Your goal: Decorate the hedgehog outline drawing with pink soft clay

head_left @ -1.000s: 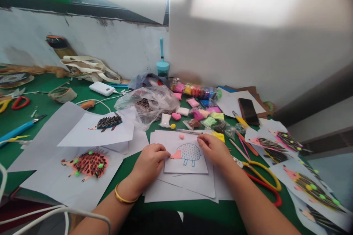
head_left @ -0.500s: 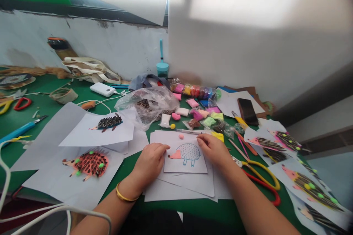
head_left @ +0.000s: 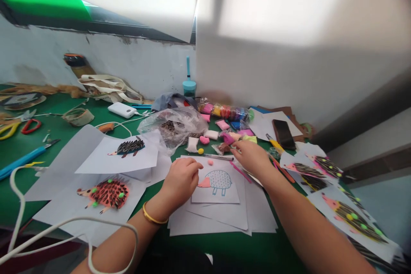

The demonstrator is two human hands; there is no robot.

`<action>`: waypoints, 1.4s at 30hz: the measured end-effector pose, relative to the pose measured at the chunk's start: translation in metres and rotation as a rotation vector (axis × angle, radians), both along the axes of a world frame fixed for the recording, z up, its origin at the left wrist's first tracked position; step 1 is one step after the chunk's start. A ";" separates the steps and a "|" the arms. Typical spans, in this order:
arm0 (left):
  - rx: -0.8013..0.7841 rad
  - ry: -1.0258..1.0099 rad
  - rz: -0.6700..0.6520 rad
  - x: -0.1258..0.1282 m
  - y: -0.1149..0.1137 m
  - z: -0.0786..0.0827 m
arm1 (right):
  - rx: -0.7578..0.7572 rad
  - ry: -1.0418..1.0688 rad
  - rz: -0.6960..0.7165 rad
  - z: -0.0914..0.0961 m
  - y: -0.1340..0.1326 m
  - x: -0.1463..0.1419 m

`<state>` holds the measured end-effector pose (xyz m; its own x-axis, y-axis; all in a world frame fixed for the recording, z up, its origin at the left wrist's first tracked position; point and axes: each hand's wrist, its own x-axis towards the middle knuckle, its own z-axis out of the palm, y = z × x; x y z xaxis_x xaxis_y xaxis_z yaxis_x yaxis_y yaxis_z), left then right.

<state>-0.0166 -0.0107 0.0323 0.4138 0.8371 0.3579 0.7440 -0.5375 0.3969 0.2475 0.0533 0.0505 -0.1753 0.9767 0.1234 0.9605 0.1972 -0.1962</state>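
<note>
My left hand (head_left: 183,178) rests at the left edge of a small white sheet (head_left: 205,199), fingers loosely extended and nothing visible in them. On that sheet is a hedgehog drawn in blue lines (head_left: 218,180), its head covered in pink clay (head_left: 204,183). A small pink clay ball (head_left: 210,162) lies above the drawing. My right hand (head_left: 252,157) reaches over the clay packets, fingers apart, with its fingertips beside a brown clay packet (head_left: 222,148). Whether they touch it is unclear. A pen (head_left: 218,156) lies just below the packets.
Behind sits a clear plastic bag of seeds (head_left: 173,126). Seed hedgehog pictures lie left (head_left: 107,192) and right (head_left: 353,216). A craft knife (head_left: 28,158), red-handled scissors (head_left: 31,125), a phone (head_left: 283,134) and a white cable (head_left: 73,219) are around the table.
My right hand has left the sheet's right edge and moved forward to the clay packets. My left hand stays by the sheet. The yellow-and-red scissors on the right are now hidden behind my forearm.
</note>
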 end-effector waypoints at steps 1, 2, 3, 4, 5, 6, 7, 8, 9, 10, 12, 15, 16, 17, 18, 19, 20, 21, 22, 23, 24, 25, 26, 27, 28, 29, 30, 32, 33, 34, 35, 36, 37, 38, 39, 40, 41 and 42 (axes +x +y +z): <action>0.013 -0.020 -0.004 0.004 0.003 0.003 | -0.008 -0.027 -0.041 0.001 0.013 -0.002; 0.023 -0.042 -0.006 0.009 0.006 0.006 | -0.005 -0.038 -0.063 0.001 0.027 -0.005; 0.035 -0.068 -0.014 0.013 0.009 0.009 | 0.001 -0.045 -0.075 -0.001 0.039 -0.008; 0.044 -0.092 -0.027 0.017 0.011 0.011 | 0.009 -0.052 -0.084 -0.004 0.050 -0.013; 0.038 -0.106 -0.039 0.020 0.013 0.012 | 0.018 -0.057 -0.097 -0.008 0.058 -0.017; 0.032 -0.114 -0.043 0.023 0.015 0.013 | 0.028 -0.059 -0.112 -0.012 0.066 -0.020; 0.036 -0.124 -0.037 0.025 0.016 0.013 | 0.037 -0.055 -0.122 -0.016 0.071 -0.023; 0.040 -0.135 -0.033 0.026 0.017 0.013 | 0.046 -0.047 -0.129 -0.019 0.075 -0.025; 0.042 -0.146 -0.029 0.026 0.018 0.013 | 0.055 -0.034 -0.131 -0.022 0.077 -0.026; 0.043 -0.159 -0.026 0.026 0.019 0.012 | 0.066 -0.018 -0.127 -0.023 0.079 -0.025; 0.031 -0.188 -0.023 0.026 0.022 0.011 | 0.091 0.025 -0.104 -0.022 0.078 -0.021; -0.008 -0.255 -0.011 0.026 0.025 0.011 | 0.132 0.108 -0.034 -0.015 0.064 -0.013; -0.018 -0.291 -0.007 0.027 0.026 0.012 | 0.143 0.143 -0.001 -0.012 0.055 -0.011; -0.023 -0.335 -0.007 0.028 0.027 0.013 | 0.151 0.172 0.025 -0.010 0.044 -0.010; -0.022 -0.385 -0.013 0.029 0.028 0.014 | 0.158 0.219 0.071 -0.008 0.031 -0.009; -0.016 -0.439 -0.026 0.030 0.029 0.016 | 0.189 0.349 0.151 -0.007 0.018 -0.009; -0.007 -0.491 -0.045 0.032 0.029 0.018 | 0.216 0.452 0.220 -0.007 0.003 -0.009; 0.005 -0.537 -0.069 0.034 0.029 0.020 | 0.239 0.520 0.256 -0.008 -0.010 -0.009; 0.009 -0.568 -0.093 0.037 0.028 0.022 | 0.248 0.560 0.267 -0.011 -0.023 -0.010; 0.001 -0.579 -0.115 0.039 0.026 0.023 | 0.250 0.578 0.269 -0.014 -0.033 -0.010; -0.020 -0.573 -0.135 0.042 0.024 0.025 | 0.260 0.595 0.259 -0.018 -0.042 -0.011; -0.051 -0.562 -0.145 0.045 0.021 0.025 | 0.265 0.603 0.260 -0.023 -0.048 -0.011; -0.086 -0.557 -0.141 0.048 0.019 0.026 | 0.269 0.608 0.258 -0.027 -0.053 -0.011; -0.134 -0.552 -0.131 0.051 0.016 0.025 | 0.270 0.615 0.256 -0.031 -0.056 -0.011; -0.185 -0.550 -0.121 0.053 0.014 0.024 | 0.271 0.621 0.259 -0.034 -0.058 -0.011; -0.233 -0.558 -0.109 0.055 0.012 0.022 | 0.271 0.624 0.264 -0.036 -0.059 -0.011; -0.277 -0.580 -0.103 0.057 0.011 0.020 | 0.272 0.622 0.273 -0.037 -0.059 -0.011; -0.359 -0.657 -0.096 0.059 0.011 0.017 | 0.279 0.603 0.295 -0.036 -0.060 -0.011; -0.399 -0.692 -0.092 0.060 0.011 0.015 | 0.285 0.588 0.304 -0.035 -0.061 -0.012; -0.430 -0.719 -0.085 0.061 0.011 0.014 | 0.291 0.573 0.308 -0.034 -0.062 -0.013; -0.451 -0.733 -0.077 0.061 0.011 0.014 | 0.297 0.560 0.309 -0.033 -0.062 -0.014; -0.458 -0.734 -0.071 0.061 0.011 0.013 | 0.305 0.552 0.308 -0.032 -0.063 -0.015; -0.455 -0.728 -0.066 0.062 0.011 0.013 | 0.314 0.550 0.307 -0.032 -0.064 -0.015; -0.445 -0.721 -0.061 0.062 0.011 0.012 | 0.321 0.553 0.307 -0.033 -0.064 -0.016; -0.439 -0.716 -0.057 0.063 0.011 0.011 | 0.328 0.561 0.309 -0.034 -0.065 -0.017; -0.442 -0.717 -0.054 0.063 0.010 0.010 | 0.331 0.574 0.312 -0.035 -0.065 -0.017; -0.456 -0.727 -0.052 0.064 0.010 0.009 | 0.332 0.590 0.316 -0.035 -0.066 -0.017; -0.481 -0.749 -0.056 0.065 0.009 0.008 | 0.330 0.605 0.317 -0.036 -0.066 -0.017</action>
